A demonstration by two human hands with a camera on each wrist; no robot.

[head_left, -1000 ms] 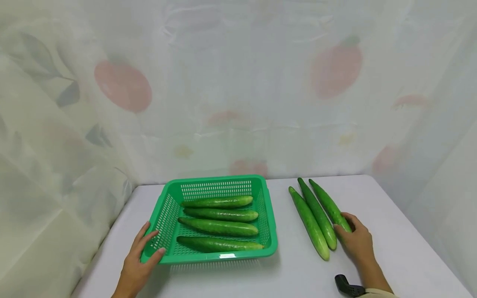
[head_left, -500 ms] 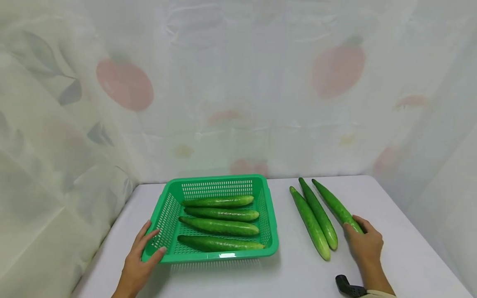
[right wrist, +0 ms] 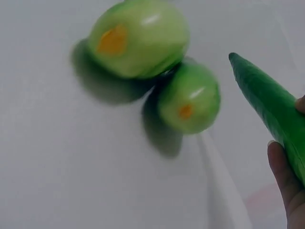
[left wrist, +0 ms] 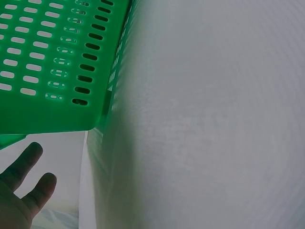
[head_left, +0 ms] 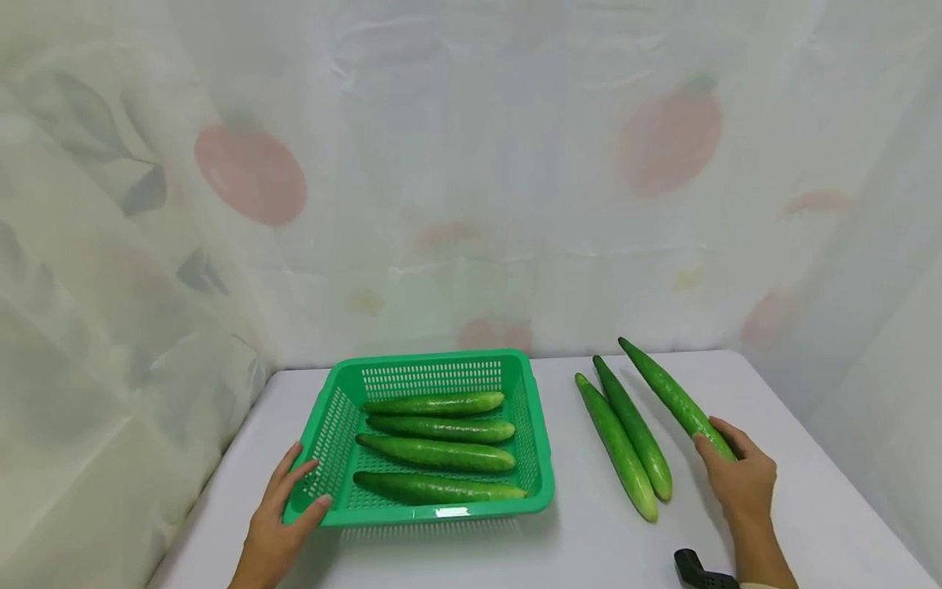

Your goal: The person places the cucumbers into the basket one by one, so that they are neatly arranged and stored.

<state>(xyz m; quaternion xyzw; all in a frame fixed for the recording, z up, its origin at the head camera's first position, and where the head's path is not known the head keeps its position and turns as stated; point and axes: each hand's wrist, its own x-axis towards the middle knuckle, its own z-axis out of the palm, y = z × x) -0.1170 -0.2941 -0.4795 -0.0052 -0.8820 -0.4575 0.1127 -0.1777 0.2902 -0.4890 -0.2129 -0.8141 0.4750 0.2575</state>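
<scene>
My right hand [head_left: 743, 478] pinches the near end of a long green cucumber [head_left: 671, 394] between thumb and fingers. In the right wrist view that cucumber [right wrist: 267, 95] points away, its dark tip free. To its left, two more cucumbers [head_left: 616, 446] lie side by side on the table; their pale blunt ends [right wrist: 143, 40] show close up in the right wrist view. On the other side, my left hand [head_left: 274, 532] rests with spread fingers at the near left corner of a green perforated basket [head_left: 543, 470]. Inside the basket, several cucumbers [head_left: 437, 454] lie crosswise in rows.
A white-covered table [head_left: 589, 548] bears everything. Behind it hangs a pale curtain [head_left: 471, 164] with faded fruit prints, and further cloth [head_left: 88, 368] closes off the left side. A black device part [head_left: 699, 570] shows beside my right wrist.
My right hand has drawn the cucumber rightward, away from the two beside it, and raised it off the table. My left hand and the basket have stayed in place.
</scene>
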